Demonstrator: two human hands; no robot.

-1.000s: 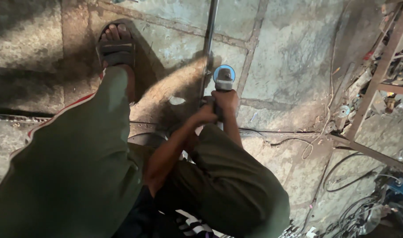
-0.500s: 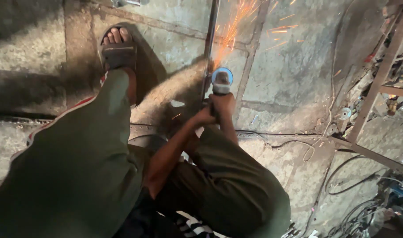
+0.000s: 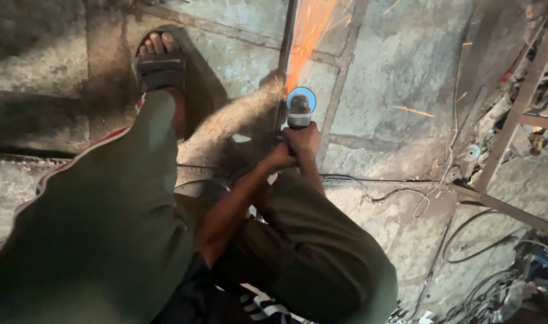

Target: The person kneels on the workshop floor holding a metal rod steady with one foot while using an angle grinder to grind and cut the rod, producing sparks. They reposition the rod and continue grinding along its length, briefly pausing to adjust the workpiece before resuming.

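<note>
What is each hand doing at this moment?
Left hand: closed on the angle grinder.
Right hand: closed on the angle grinder.

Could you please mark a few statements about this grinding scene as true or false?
1. Both hands hold the grinder. True.
2. Sparks fly toward the person's knees. False: they shoot away, along the metal bar.
3. The foot wears a sandal. True.
4. The grinder's disc is red. False: it looks blue.
5. Cables lie on the floor. True.
</note>
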